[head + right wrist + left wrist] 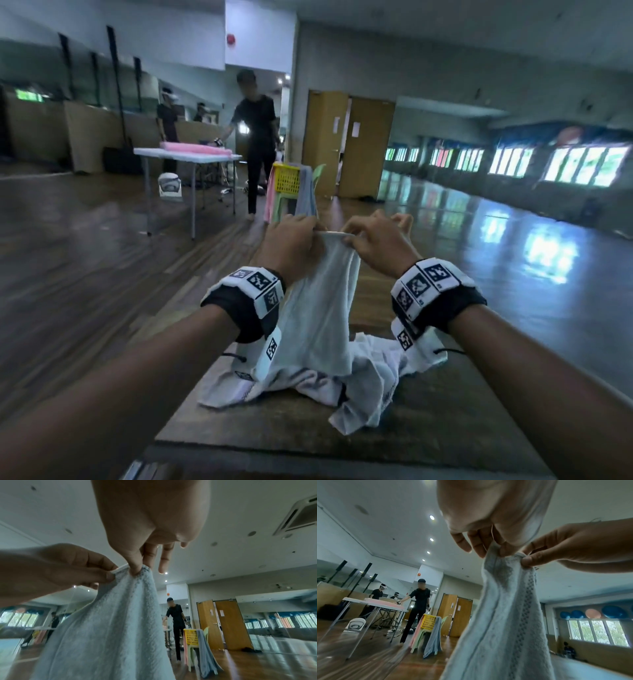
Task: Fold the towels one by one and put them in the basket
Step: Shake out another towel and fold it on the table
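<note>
1. Both forearms reached forward from the bottom of the head view, each with a black wristband carrying white blocks printed with black square markers (255, 291).
2. Between the hands hung a pale blue-grey terry towel (318, 308), lifted by its top edge; its lower part trailed down onto a dark wooden desk (445, 428).
3. The left hand (291, 243) pinched the towel's top hem, its fingers (477, 547) curled round the cloth against the thumb.
4. The right hand (376, 246) pinched the same hem just beside the left, thumb and forefinger closed on the edge; in the right wrist view its other fingers (163, 561) stood out straight, clear of the cloth.
5. The two hands were close together, so the towel fell in a narrow gathered drape with a woven patterned band running down it.
6. A crumpled heap of white and pale towels (370, 380) lay on the desk below the hands, touching the hanging towel's lower end.
7. A yellow plastic lattice basket (287, 179) sat well beyond the desk on stacked pastel plastic chairs, with a pink cloth and a grey-blue cloth (306, 195) draped over them.
8. A person in black clothes (257, 137) stood beside a white folding table (186, 156) bearing a pink towel, farther back on the wooden floor.
</note>
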`<state>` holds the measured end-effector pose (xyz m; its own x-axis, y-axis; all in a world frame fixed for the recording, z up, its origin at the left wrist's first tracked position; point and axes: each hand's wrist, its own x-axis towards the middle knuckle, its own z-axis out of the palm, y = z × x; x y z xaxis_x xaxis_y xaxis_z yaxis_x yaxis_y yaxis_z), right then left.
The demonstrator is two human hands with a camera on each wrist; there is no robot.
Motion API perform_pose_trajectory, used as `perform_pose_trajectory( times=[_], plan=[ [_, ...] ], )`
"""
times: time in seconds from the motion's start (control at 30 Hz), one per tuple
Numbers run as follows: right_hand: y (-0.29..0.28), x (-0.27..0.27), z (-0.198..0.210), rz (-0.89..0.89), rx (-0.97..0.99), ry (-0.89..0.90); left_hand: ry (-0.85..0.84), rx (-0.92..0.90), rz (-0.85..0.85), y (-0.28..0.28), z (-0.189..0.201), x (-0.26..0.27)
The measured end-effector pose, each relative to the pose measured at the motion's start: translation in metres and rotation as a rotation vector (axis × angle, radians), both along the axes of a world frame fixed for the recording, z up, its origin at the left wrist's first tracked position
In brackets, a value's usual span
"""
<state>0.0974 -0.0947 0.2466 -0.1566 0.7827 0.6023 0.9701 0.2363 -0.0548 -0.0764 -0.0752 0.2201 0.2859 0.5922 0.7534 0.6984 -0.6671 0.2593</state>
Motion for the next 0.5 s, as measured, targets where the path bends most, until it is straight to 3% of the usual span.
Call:
perform_pose_trajectory(
  times=[0.13,0.23,0.33,0.5],
  plan=[
    [-0.009,-0.002,0.038,0.045,0.062,0.167,-0.103,-0.161,-0.025,-0.002,0.022,-0.005],
    [-0.019,0.001,0.051,0.070,0.026,0.218,-0.295,-0.357,-0.199,-0.002,0.023,-0.011],
    [-0.029,0.001,0.051,0.064,-0.088,0.171,-0.418,-0.357,-0.284,-0.005,0.027,-0.014],
    [-0.035,-0.004,0.039,0.246,-0.182,0.316,-0.454,-0.277,-0.324,-0.015,0.037,-0.006]
  ],
)
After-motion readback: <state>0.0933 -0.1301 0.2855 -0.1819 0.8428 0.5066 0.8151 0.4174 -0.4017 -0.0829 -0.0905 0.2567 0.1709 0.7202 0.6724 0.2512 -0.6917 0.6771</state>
